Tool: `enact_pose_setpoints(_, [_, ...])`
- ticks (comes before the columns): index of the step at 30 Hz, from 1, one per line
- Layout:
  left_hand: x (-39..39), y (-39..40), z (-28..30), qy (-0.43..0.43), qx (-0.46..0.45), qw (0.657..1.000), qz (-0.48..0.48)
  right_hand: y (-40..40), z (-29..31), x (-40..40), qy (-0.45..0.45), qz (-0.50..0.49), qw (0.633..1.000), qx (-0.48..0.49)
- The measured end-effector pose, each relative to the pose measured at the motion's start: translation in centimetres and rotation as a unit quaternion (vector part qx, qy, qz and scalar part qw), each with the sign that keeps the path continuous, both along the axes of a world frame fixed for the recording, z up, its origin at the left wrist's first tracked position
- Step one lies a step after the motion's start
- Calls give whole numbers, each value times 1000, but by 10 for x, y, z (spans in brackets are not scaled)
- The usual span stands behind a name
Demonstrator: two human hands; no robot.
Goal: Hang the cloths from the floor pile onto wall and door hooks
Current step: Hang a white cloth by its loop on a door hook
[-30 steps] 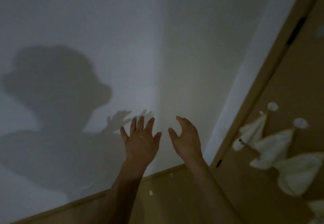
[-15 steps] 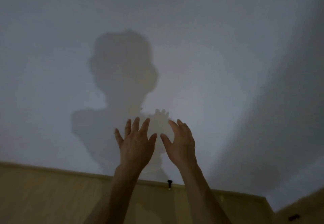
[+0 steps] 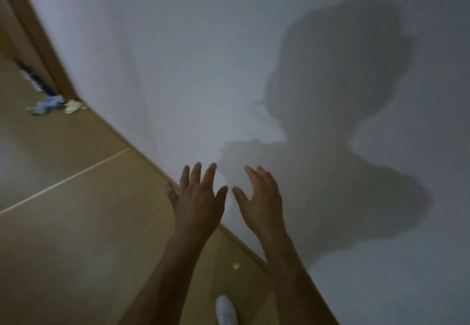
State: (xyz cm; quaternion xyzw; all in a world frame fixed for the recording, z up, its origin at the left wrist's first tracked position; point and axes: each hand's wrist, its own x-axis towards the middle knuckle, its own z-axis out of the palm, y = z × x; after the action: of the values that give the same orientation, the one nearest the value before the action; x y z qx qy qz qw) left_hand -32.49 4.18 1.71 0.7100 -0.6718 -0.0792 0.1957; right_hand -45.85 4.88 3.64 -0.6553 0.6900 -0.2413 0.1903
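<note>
Lying crumpled on the floor at the far left, the cloths (image 3: 54, 104) form a small soft heap: a pale blue piece with limp, twisted ends and a cream one just beside it, bunched against the foot of the wooden door frame (image 3: 43, 42). Motion blur smears them, so how many pieces make up the pile is hard to tell. A dark, blue-streaked strip runs along the frame's base above them, too blurred to identify.

Both bare forearms reach forward and up from the bottom edge. The left hand (image 3: 198, 200) shows its back, fingers straight and fanned, thumb spread toward the right, holding nothing. The right hand (image 3: 262, 197) is turned partly edge-on, its fingers gently arched and relaxed, thumb pointing toward the left hand, also holding nothing. The two thumbs nearly meet but stay apart. Both hands are well apart from the cloth heap.

The floor (image 3: 76, 223) is smooth, tan and matte, crossed by one thin pale seam. A tan baseboard (image 3: 142, 144) runs diagonally where it meets the plain white wall (image 3: 178, 44). The wall carries a large soft-edged shadow (image 3: 343, 95) of the person's head and shoulders. A small yellowish scrap (image 3: 236, 266) lies on the floor between the forearms, and the toe of a white shoe (image 3: 225, 309) shows at the bottom edge.
</note>
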Motion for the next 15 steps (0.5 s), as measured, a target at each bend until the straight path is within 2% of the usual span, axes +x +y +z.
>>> enact_pose_setpoints(15, [93,-138,12,-8,24,977,214,-200,0,109,48,216,975,-7])
